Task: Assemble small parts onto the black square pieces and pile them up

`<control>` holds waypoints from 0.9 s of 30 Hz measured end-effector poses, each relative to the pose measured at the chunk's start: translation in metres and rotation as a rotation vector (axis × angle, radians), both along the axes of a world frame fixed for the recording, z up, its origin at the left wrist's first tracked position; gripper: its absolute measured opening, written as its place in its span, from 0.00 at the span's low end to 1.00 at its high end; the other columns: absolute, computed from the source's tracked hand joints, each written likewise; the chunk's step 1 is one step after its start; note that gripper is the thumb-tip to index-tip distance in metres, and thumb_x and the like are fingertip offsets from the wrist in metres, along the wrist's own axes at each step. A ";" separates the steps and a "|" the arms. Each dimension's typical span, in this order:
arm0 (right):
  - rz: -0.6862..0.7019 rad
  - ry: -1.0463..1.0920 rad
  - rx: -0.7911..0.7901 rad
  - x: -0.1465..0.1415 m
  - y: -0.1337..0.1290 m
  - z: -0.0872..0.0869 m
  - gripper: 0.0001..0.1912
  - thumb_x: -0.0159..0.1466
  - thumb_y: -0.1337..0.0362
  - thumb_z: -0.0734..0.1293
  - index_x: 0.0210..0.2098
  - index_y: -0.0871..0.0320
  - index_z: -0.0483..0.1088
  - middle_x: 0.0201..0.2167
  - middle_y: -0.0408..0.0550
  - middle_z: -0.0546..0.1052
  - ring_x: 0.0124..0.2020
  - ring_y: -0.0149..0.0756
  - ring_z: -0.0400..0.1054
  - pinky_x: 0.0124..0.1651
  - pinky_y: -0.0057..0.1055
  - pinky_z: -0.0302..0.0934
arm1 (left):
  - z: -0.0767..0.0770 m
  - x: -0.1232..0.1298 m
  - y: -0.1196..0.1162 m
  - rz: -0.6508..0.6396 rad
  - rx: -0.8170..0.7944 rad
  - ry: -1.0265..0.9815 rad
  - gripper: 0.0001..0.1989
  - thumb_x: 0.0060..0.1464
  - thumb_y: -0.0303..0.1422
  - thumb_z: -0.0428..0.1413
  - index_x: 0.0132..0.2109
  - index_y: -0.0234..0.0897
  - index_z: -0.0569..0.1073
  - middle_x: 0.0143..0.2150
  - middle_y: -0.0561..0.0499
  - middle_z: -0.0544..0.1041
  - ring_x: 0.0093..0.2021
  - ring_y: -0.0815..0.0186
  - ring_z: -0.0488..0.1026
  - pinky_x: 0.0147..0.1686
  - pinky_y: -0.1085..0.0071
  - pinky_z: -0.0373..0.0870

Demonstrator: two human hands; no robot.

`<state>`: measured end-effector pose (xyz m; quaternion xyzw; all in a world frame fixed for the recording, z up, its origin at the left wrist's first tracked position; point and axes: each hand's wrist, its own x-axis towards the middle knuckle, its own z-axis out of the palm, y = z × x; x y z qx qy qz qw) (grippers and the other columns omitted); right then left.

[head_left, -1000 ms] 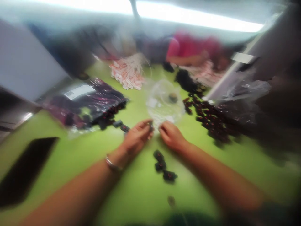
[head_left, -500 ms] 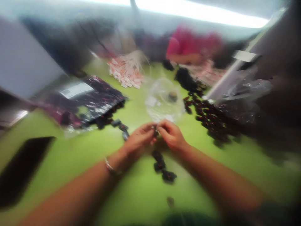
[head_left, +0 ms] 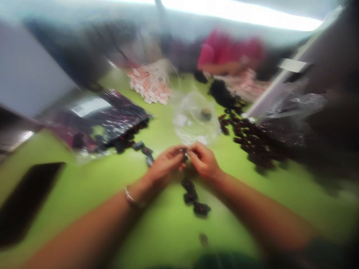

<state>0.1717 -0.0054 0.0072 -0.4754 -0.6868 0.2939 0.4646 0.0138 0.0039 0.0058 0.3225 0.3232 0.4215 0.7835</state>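
As I read the head view from my remote post, I take the clear plastic bag (head_left: pixel 193 101) as landmark and list the rest from it.

Item: small dark part (head_left: pixel 185 155), one, just on the near side of the bag. It sits at the fingertips of the left hand (head_left: pixel 168 161) and directly to the left of those of the right hand (head_left: pixel 204 160). Long axis: too blurred for me to read.

Item: left hand, near side of the bag and slightly left of it; thumb and fingers closed on the part. I judge it the nearer hand, since it carries the piece.

Item: right hand, near side of the bag and slightly right of it; fingers curled, thumb and forefinger touching or just beside the part. Whether it grips anything, I cannot tell.

Item: loose dark parts (head_left: pixel 191 197), three, lying on the tabletop (head_left: pixel 230 224), farther from the bag than the hands are.

Item: pile of dark parts (head_left: pixel 249 144), right of the bag.
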 end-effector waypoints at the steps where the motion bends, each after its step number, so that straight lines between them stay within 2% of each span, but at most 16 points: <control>1: -0.003 -0.018 0.014 0.000 0.000 -0.001 0.05 0.63 0.66 0.60 0.30 0.57 0.64 0.28 0.44 0.69 0.32 0.33 0.63 0.37 0.30 0.60 | -0.001 0.000 0.000 0.008 0.015 0.021 0.17 0.45 0.30 0.65 0.45 0.34 0.75 0.34 0.49 0.76 0.27 0.74 0.69 0.27 0.77 0.65; 8: -0.027 -0.132 0.076 0.001 -0.001 -0.006 0.05 0.63 0.67 0.59 0.30 0.56 0.63 0.29 0.44 0.66 0.32 0.33 0.62 0.35 0.30 0.59 | -0.009 -0.001 0.001 0.056 0.192 0.168 0.17 0.48 0.34 0.63 0.46 0.35 0.74 0.35 0.50 0.76 0.27 0.73 0.68 0.27 0.76 0.65; 19: -0.024 -0.115 0.052 0.000 -0.002 -0.004 0.05 0.63 0.67 0.59 0.29 0.56 0.63 0.28 0.45 0.66 0.32 0.33 0.61 0.32 0.28 0.60 | -0.010 -0.002 0.002 0.056 0.310 0.213 0.15 0.49 0.32 0.62 0.45 0.36 0.75 0.37 0.49 0.77 0.28 0.73 0.69 0.28 0.75 0.66; 21: -0.036 -0.031 -0.024 -0.001 -0.002 -0.003 0.04 0.61 0.65 0.61 0.30 0.56 0.63 0.28 0.44 0.66 0.32 0.32 0.62 0.29 0.27 0.61 | -0.010 -0.002 0.002 0.057 0.319 0.208 0.14 0.49 0.32 0.62 0.45 0.36 0.75 0.37 0.49 0.77 0.28 0.72 0.70 0.29 0.75 0.66; 24: -0.031 0.163 -0.285 -0.002 -0.001 0.001 0.07 0.59 0.60 0.64 0.31 0.56 0.62 0.25 0.40 0.65 0.24 0.28 0.62 0.20 0.23 0.59 | -0.010 -0.003 0.003 0.061 0.325 0.201 0.14 0.49 0.31 0.63 0.45 0.35 0.75 0.37 0.48 0.77 0.29 0.71 0.71 0.30 0.74 0.68; 27: 0.019 0.256 -0.510 0.000 0.001 0.005 0.12 0.57 0.56 0.66 0.30 0.57 0.62 0.22 0.36 0.65 0.16 0.24 0.59 0.14 0.21 0.56 | -0.009 -0.002 0.003 0.071 0.335 0.216 0.14 0.48 0.31 0.63 0.44 0.35 0.75 0.36 0.48 0.77 0.30 0.70 0.71 0.31 0.74 0.68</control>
